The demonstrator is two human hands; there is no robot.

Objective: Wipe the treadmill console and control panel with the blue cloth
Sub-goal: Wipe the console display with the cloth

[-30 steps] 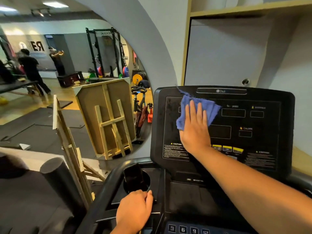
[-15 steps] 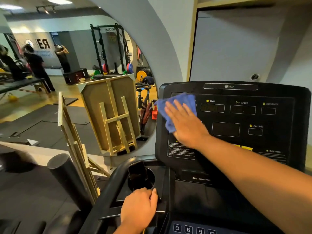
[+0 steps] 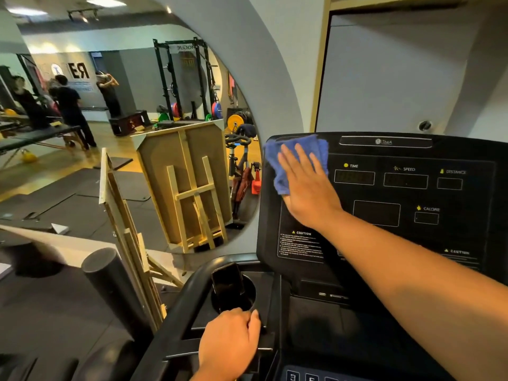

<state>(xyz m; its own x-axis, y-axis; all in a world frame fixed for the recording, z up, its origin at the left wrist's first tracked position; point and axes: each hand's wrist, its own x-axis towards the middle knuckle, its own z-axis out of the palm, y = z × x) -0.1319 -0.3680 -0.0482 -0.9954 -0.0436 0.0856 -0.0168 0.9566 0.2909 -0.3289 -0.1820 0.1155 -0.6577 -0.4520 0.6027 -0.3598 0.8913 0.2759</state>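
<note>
The biggest thing in my view is the treadmill console (image 3: 412, 204), a black upright board with dark windows for time, speed, distance and calories. My right hand (image 3: 308, 188) lies flat on its upper left corner, fingers straight and a little spread, so this grip is fully open and closes around nothing; it only presses the blue cloth (image 3: 291, 160) against the board. The cloth is under the fingers and shows above and to the left of them, reaching the left edge of the console and nearly its top rim.

A second ago the same hand and cloth were more toward the middle of the board, beside the time window; since then they have gone to the left and then up into the corner. I judge from this that the middle part has been passed over, and that the right windows, the caution labels under my wrist and the control panel (image 3: 305, 376) with its number keys at the bottom are not yet done.

My left hand (image 3: 231, 345) is low, well apart from the cloth, with fingers curled over the black handrail (image 3: 176, 306), as it was before; it steadies me. Just beyond its knuckles a dark phone (image 3: 226, 279) stands in the cup holder.
</note>
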